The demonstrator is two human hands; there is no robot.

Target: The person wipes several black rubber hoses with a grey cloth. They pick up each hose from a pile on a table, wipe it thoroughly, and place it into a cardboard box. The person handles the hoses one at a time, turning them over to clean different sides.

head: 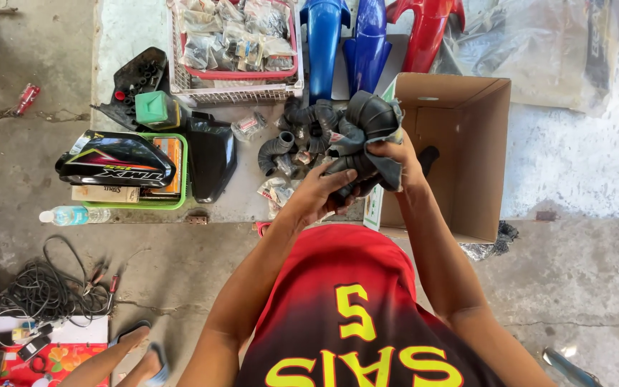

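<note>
the black rubber hose (367, 122), ribbed and bent like an elbow, is up in both hands above the table edge, just left of the open cardboard box (467, 154). from my remote seat i see the box standing at the table's right end, flaps up, with only a dark piece showing inside near its left wall. at the back, a wire basket (234, 89) with a red rim holds clear bags of small parts. on the left, a green crate (180, 172) carries flat cartons under a glossy black fairing panel (116, 161). both arms reach forward from the red jersey. my left hand (320, 190) curls its fingers round the hose's lower part; my right hand (395, 154) closes tightly on a grey rag wrapped against the hose. more black hoses (299, 132) lie heaped on the table just behind.
</note>
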